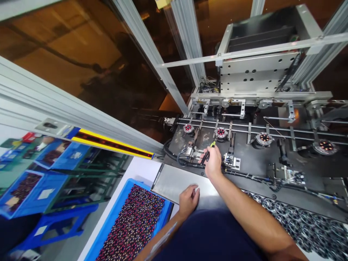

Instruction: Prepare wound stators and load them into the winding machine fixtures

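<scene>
My right hand (213, 162) is closed around a slim tool with green and black parts (212, 144); its exact kind is hard to make out. The green end points toward a round metal part with a red-dotted ring (221, 133) on the machine's rail line. My left hand (189, 198) rests with curled fingers on the bare metal plate (174, 181) near my body, and nothing shows in it. Similar round parts sit along the rails: one on the left (188, 128), one right of centre (264, 139) and one at far right (326, 146).
A blue tray (130, 183) full of small dark, coloured-dot pieces lies at lower left. Many metal rings (296, 217) are spread at lower right. Small clamp fixtures (232, 162) and black cables line the machine bed. An aluminium frame with a yellow-edged strip (114, 143) stands left.
</scene>
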Available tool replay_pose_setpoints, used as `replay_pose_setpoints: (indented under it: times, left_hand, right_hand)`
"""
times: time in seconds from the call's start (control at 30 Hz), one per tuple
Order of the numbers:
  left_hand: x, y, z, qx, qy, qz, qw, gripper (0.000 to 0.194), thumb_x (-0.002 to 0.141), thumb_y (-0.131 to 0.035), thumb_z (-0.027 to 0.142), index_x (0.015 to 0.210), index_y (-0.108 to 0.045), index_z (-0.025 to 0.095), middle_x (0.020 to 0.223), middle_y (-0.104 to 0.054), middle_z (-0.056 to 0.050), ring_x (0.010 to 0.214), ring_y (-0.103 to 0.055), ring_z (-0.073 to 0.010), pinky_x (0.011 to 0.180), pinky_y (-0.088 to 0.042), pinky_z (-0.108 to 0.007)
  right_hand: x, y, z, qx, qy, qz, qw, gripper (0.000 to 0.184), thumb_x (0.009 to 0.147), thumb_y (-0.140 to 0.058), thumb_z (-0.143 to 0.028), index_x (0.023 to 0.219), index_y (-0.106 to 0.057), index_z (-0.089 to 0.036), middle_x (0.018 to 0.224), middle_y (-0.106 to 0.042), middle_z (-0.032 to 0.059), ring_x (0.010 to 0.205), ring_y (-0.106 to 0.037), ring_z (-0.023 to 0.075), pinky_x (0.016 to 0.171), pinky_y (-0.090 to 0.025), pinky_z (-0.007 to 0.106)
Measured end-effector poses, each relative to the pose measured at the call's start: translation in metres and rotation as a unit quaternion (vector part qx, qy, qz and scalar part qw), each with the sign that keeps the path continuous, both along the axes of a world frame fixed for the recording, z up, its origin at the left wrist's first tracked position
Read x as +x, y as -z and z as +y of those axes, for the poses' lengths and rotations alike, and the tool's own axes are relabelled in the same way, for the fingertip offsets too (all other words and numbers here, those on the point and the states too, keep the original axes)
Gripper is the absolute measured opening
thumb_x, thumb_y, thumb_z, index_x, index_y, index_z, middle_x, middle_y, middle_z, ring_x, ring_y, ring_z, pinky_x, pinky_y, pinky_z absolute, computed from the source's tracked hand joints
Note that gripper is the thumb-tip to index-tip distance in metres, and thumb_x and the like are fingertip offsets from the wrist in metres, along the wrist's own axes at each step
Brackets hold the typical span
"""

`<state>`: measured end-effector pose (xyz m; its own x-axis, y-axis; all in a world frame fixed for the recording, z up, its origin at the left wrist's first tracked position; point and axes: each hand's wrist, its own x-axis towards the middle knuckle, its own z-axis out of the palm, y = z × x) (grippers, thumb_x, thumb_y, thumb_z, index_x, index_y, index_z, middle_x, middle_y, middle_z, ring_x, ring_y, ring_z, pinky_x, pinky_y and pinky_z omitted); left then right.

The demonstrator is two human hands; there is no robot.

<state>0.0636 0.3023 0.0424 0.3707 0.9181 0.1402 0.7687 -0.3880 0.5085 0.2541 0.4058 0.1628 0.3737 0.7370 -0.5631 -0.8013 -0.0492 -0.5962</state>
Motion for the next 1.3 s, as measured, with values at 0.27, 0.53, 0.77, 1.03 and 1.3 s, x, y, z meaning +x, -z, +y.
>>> replay_pose_setpoints:
  times: [0.27, 0.53, 0.77, 1.03, 1.3]
  left_hand:
    - [-0.002, 0.004, 0.0, 0.005, -0.002, 0.001, 1.0, 0.022, 0.096, -0.054, 0.031, 0.1, -0.07, 0.016, 0.062, -0.061, 0.0, 0.056, -0.059, -0.0122, 0.061, -0.049, -0.024]
    - [-0.001, 0.002, 0.0, 0.004, 0.004, -0.007, 1.0, 0.025, 0.098, -0.052, 0.033, 0.101, -0.068, 0.014, 0.068, -0.064, 0.0, 0.058, -0.06, -0.0118, 0.06, -0.05, -0.025]
    - [-0.004, 0.003, 0.002, 0.0, 0.007, -0.026, 1.0, 0.024, 0.097, -0.055, 0.034, 0.1, -0.07, 0.016, 0.065, -0.063, 0.0, 0.058, -0.061, -0.0134, 0.064, -0.051, -0.025]
    - [-0.005, 0.004, 0.001, 0.008, 0.017, -0.013, 1.0, 0.025, 0.097, -0.055, 0.036, 0.099, -0.07, 0.015, 0.065, -0.063, 0.0, 0.056, -0.061, -0.0131, 0.061, -0.051, -0.024]
    - [-0.006, 0.005, 0.0, 0.007, 0.014, -0.006, 1.0, 0.025, 0.097, -0.055, 0.036, 0.1, -0.07, 0.016, 0.066, -0.065, -0.001, 0.057, -0.061, -0.0129, 0.062, -0.051, -0.024]
  right_hand:
    - [0.001, 0.003, 0.01, 0.022, -0.005, -0.003, 1.0, 0.022, 0.097, -0.058, -0.038, 0.097, -0.057, -0.016, 0.072, -0.053, -0.0058, 0.051, -0.049, 0.0051, 0.044, -0.043, 0.017]
    - [0.029, -0.053, -0.097, 0.193, -0.239, -0.02, 0.951, 0.047, 0.079, -0.075, -0.032, 0.123, -0.06, -0.024, 0.091, -0.061, -0.0008, 0.05, -0.055, 0.0078, 0.04, -0.047, 0.023]
    - [0.118, -0.017, -0.132, 0.043, -0.057, -0.122, 0.99, 0.037, 0.08, -0.069, -0.035, 0.114, -0.061, -0.021, 0.093, -0.065, 0.0014, 0.066, -0.063, 0.0135, 0.051, -0.054, 0.026]
    - [0.138, 0.012, -0.112, 0.01, -0.003, -0.086, 0.996, 0.034, 0.07, -0.07, -0.036, 0.098, -0.06, -0.021, 0.08, -0.065, -0.0023, 0.059, -0.063, 0.0135, 0.044, -0.05, 0.024]
    - [0.142, 0.015, -0.108, 0.009, 0.02, -0.059, 0.998, 0.036, 0.065, -0.071, -0.038, 0.095, -0.057, -0.023, 0.076, -0.065, -0.0036, 0.056, -0.061, 0.0141, 0.043, -0.048, 0.025]
